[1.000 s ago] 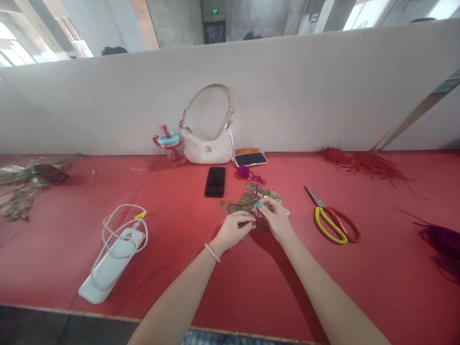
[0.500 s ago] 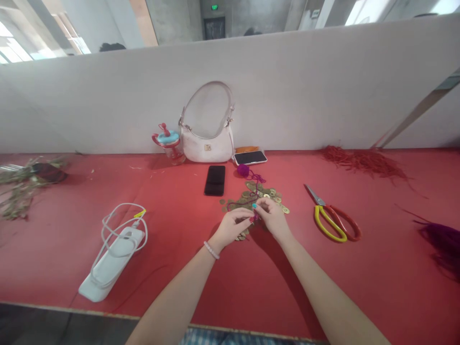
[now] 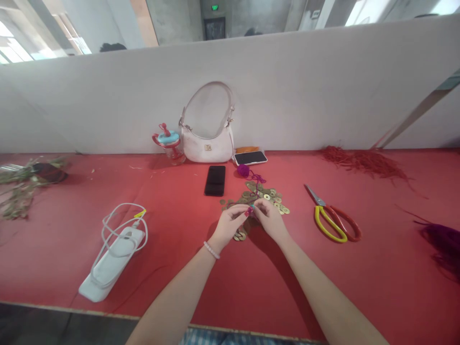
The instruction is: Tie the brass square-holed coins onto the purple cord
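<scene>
My left hand (image 3: 229, 224) and my right hand (image 3: 270, 218) meet fingertip to fingertip over a spread of brass-coloured coins (image 3: 275, 199), some with holes in the middle. Both hands are closed in a pinch on purple yarn (image 3: 250, 210), of which only a small bit shows between the fingers. Whether a coin is also in the pinch is too small to tell. A strand leads back across the coins to a small purple yarn ball (image 3: 243, 170). More coins (image 3: 240, 235) lie under and in front of my left hand.
Scissors (image 3: 328, 215) with yellow and red handles lie to the right, with dark purple yarn (image 3: 443, 244) beyond. At the back are a black phone (image 3: 214, 181), another phone (image 3: 250, 158), a white handbag (image 3: 208, 146) and a cup (image 3: 174, 151). A white power strip (image 3: 111, 263) with cable lies left.
Both hands have shifted slightly left, and the fingertips have drawn closer together on the yarn. The surrounding things stay where they were.
</scene>
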The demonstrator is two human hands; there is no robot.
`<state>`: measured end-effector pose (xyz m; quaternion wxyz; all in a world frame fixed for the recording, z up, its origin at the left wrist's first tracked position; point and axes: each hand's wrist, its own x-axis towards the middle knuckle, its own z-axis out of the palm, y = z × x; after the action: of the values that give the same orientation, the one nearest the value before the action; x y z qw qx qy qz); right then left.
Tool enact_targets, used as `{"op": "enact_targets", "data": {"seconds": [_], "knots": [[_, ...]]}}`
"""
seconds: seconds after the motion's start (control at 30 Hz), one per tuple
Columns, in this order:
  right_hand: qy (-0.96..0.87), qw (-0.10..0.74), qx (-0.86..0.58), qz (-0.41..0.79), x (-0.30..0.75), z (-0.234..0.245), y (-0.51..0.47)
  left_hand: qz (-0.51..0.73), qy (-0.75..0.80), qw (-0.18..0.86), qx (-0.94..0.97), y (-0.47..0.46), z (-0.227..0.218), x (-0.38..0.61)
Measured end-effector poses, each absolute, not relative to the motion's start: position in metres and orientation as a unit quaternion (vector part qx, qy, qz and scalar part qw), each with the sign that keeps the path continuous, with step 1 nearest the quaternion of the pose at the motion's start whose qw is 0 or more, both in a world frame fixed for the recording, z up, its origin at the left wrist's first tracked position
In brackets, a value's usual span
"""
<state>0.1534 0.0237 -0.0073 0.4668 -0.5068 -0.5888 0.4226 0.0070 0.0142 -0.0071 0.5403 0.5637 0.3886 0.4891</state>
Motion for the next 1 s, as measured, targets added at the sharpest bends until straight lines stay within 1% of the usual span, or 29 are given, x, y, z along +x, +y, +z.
{"op": "enact_targets", "data": {"seconds": [0.17,0.3,0.4,0.57,1.0], "knots": [[-0.558,0.498,-0.472,0.466,0.153,-0.003,0.02,0.514,0.392,0.548,0.532,0.016,-0.008,0.007],[-0.575,0.472,-0.446,0.498,0.151,0.002,0.017,0.524,0.386,0.564,0.509,0.017,-0.008,0.008],[-0.588,0.455,-0.45,0.495,0.151,0.004,0.015,0.528,0.384,0.571,0.498,0.018,-0.009,0.008],[-0.599,0.454,-0.453,0.48,0.151,0.004,0.016,0.532,0.386,0.573,0.489,0.019,-0.012,0.008],[-0.657,0.419,-0.453,0.433,0.153,0.004,0.014,0.541,0.408,0.58,0.451,0.019,-0.014,0.008]]}}
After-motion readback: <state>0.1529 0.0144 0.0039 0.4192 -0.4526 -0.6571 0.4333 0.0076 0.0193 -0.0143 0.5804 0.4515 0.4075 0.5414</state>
